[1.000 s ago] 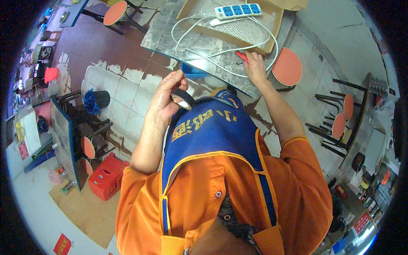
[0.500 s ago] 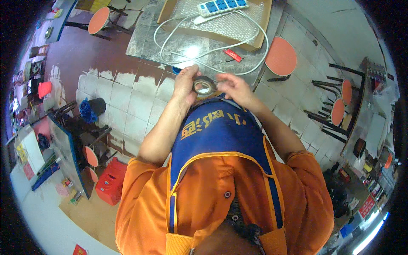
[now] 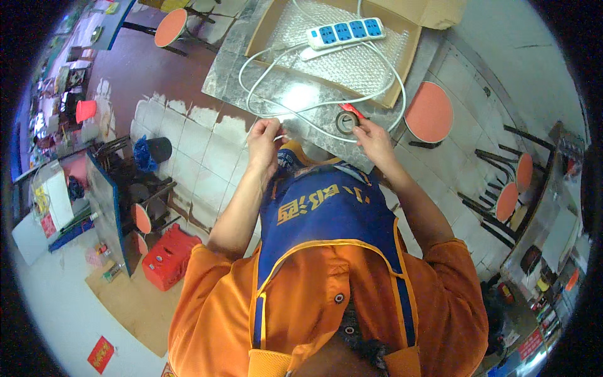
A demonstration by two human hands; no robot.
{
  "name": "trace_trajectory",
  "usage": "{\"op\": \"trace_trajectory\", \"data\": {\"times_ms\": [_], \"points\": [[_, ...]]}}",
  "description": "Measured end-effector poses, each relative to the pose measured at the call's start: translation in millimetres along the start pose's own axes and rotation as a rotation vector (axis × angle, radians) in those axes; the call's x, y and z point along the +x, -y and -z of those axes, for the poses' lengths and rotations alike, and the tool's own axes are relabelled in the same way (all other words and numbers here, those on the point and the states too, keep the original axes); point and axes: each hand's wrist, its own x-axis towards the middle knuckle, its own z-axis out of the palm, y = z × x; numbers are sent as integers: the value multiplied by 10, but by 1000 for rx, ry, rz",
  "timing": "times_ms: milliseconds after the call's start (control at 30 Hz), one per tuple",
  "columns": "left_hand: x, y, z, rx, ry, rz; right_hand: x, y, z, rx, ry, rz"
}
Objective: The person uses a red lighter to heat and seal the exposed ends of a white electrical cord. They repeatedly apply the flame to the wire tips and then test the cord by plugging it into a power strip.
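My right hand pinches the edge of a roll of dark tape just over the table's near edge. Close beyond the roll lies a small red object on the stone-patterned table. My left hand is closed in front of the table, apart from the tape. A short white bit shows at its fingertips, too small to name. A white cable loops over the tabletop between and beyond my hands, leading to a white power strip with blue sockets.
The power strip rests on bubble wrap in an open cardboard box. A round orange stool stands right of the table. At left are a black bin with a blue bag and a red plastic stool.
My hands have moved apart. The tape roll, between both hands before, has gone right with my right hand. My left hand no longer touches it. The view has shifted slightly.
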Motion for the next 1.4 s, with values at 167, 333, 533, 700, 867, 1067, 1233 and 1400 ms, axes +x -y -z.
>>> {"op": "trace_trajectory", "data": {"times_ms": [167,333,533,700,867,1067,1233,1400], "points": [[-190,-16,540,-67,-64,-9,-127,282,295,-348,-136,297],[-21,-76,856,-117,-102,94,500,1288,497,-541,-264,528],[531,-812,1277,11,29,58,1996,1525,93,-1153,-272,657],[818,-1257,2010,-48,-51,-32,2174,1830,-5,-1307,13,478],[1028,-1368,2264,-28,37,34,2075,1578,308,-1445,-113,552],[1212,-1444,1809,42,214,49,1540,1651,211,-1218,-84,533],[1052,-1696,1314,-19,425,98,1152,2098,42,-995,-286,892],[765,-1874,757,-299,654,163,1005,2006,-29,-405,-469,659]]}}
